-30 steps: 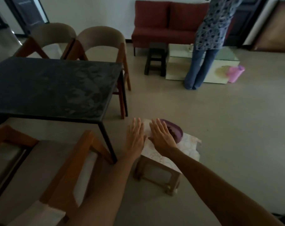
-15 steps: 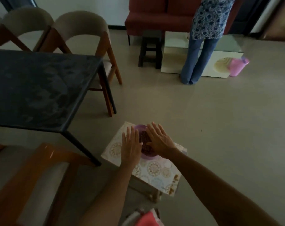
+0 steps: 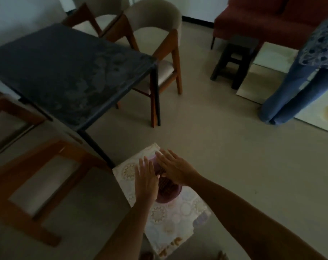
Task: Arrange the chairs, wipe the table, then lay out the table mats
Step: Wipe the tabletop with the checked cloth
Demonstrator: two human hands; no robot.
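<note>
The dark tabletop [image 3: 69, 72] fills the upper left, with smudges on its surface. Two padded wooden chairs [image 3: 155, 44] stand at its far side and another wooden chair [image 3: 37, 181] is close by at the lower left. A low stool covered with a patterned cloth [image 3: 168, 218] stands on the floor in front of me. On it sits a purple bowl [image 3: 168, 192] with a brown woven thing inside. My left hand [image 3: 147, 182] and my right hand [image 3: 173, 170] hover flat over the bowl, fingers straight, one at each side of it.
A person in blue trousers [image 3: 298, 87] stands at the right by a low white table [image 3: 320, 113]. A small dark stool [image 3: 234, 61] and a red sofa [image 3: 268, 21] are at the back. Bare floor lies between them and me.
The view has tilted and moved nearer the stool. Both hands have come over the purple bowl and now lie closer together above it.
</note>
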